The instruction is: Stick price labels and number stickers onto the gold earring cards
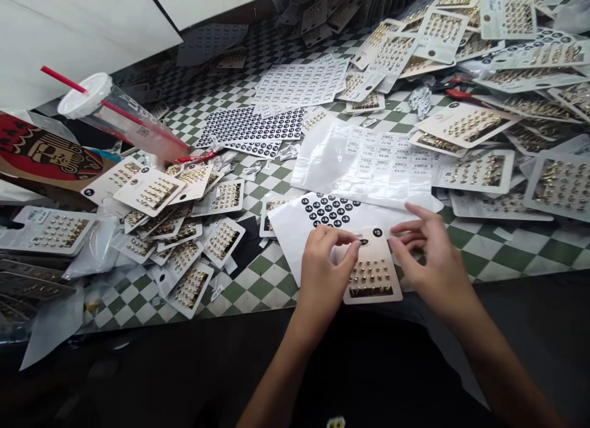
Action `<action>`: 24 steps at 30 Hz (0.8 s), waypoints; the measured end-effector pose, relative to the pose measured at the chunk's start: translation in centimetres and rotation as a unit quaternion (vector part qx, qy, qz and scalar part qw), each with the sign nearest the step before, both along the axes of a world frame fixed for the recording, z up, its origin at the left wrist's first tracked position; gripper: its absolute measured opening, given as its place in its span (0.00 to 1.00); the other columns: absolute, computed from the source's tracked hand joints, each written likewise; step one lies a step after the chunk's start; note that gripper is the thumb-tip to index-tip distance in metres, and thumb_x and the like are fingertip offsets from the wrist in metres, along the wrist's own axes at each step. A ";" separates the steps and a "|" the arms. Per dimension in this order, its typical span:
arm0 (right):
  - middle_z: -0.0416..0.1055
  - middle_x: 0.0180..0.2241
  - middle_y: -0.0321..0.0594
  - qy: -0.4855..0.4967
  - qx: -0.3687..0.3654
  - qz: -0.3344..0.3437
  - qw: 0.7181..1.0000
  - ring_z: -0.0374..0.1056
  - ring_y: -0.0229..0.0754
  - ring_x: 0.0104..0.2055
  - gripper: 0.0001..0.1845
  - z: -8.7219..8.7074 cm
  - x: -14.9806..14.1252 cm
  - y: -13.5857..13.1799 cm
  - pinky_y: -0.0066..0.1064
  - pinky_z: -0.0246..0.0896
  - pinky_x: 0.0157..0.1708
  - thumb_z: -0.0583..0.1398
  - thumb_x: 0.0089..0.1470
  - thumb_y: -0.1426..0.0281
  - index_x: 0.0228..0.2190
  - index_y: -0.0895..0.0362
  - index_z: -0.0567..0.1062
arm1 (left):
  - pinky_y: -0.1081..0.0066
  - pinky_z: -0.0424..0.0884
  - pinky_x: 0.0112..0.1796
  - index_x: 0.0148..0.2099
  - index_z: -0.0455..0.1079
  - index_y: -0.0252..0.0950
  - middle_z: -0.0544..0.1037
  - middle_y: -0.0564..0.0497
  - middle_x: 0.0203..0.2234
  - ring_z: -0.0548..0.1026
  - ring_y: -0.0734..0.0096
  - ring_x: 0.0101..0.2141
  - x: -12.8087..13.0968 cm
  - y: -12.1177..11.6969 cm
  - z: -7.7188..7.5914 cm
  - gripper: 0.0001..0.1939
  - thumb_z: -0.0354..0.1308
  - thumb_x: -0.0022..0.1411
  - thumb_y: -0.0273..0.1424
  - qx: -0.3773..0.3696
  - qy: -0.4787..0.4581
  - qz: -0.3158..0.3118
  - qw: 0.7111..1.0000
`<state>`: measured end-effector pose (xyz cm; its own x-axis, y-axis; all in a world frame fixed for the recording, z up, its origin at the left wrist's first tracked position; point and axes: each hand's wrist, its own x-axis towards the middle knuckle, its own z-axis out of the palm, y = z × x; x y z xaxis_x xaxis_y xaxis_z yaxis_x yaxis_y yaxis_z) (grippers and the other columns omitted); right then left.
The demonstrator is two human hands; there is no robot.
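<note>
In front of me lies a cream card of gold stud earrings (372,271), at the table's front edge, with a round black sticker marked 3 at its top right corner. Over its upper left part, my left hand (322,265) has thumb and index finger pinched together; a small dark spot shows by the fingertips, too small to name. My right hand (428,259) is beside the card's right edge, fingers apart and holding nothing visible. Under the card is a white sheet of round black stickers (329,210). Behind it lies a glossy sheet of price labels (332,163).
Earring cards are piled at left (154,191) and right (474,123). A plastic cup with a red straw (124,117) tilts at the left. More sticker sheets (258,123) and red-handled scissors (461,95) lie farther back on the checkered tablecloth (258,280).
</note>
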<state>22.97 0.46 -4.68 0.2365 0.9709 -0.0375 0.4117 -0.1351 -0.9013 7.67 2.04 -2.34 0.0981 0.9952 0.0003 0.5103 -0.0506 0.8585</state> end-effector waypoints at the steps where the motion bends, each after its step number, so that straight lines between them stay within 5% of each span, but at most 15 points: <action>1: 0.69 0.37 0.43 -0.001 -0.019 0.019 1.000 0.66 0.42 0.33 0.30 -0.1 0.0 0.1 0.37 0.65 0.34 0.59 0.51 0.66 0.55 0.57 0.60 | 0.70 0.65 0.38 0.32 0.70 0.36 0.72 0.51 0.31 0.69 0.71 0.37 0.2 0.1 -0.3 0.03 0.57 0.59 0.24 -0.014 -0.003 0.002 1.000; 9: 0.66 0.33 0.39 0.160 -0.023 0.075 0.984 0.66 0.38 0.34 0.18 -0.1 -0.7 0.2 0.32 0.67 0.37 0.59 0.52 0.69 0.46 0.55 0.71 | 0.72 0.66 0.34 0.32 0.70 0.34 0.70 0.52 0.29 0.69 0.72 0.34 1.8 0.9 -1.0 0.03 0.57 0.58 0.26 -0.046 -0.019 0.034 0.998; 24: 0.67 0.38 0.41 0.171 0.006 0.088 0.981 0.66 0.40 0.37 0.16 0.4 -0.8 -0.2 0.35 0.67 0.41 0.59 0.54 0.70 0.46 0.54 0.73 | 0.71 0.67 0.34 0.30 0.69 0.35 0.70 0.52 0.28 0.69 0.73 0.31 1.9 1.1 0.1 0.05 0.57 0.58 0.28 -0.053 -0.002 0.021 0.998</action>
